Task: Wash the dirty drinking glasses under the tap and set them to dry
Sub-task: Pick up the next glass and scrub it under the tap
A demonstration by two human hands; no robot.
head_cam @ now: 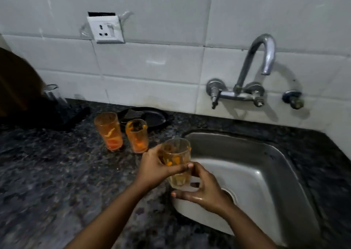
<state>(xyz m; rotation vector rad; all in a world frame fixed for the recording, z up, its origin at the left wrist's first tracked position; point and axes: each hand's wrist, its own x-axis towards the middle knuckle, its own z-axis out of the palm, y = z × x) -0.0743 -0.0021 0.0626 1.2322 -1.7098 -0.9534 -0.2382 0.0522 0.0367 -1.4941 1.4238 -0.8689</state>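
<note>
My left hand (154,168) grips one dirty glass (176,161) around its middle, thumb across the front. My right hand (204,189) cups the glass's base, fingers curled round it, skin wet. The glass is upright, held over the near-left corner of the sink (266,165), orange residue inside. Two more soiled glasses stand on the counter (47,172) just left of the sink: a taller glass (108,131) and, beside it without clear contact, a shorter glass (137,135). The tap (256,64) on the tiled wall shows no water running.
</note>
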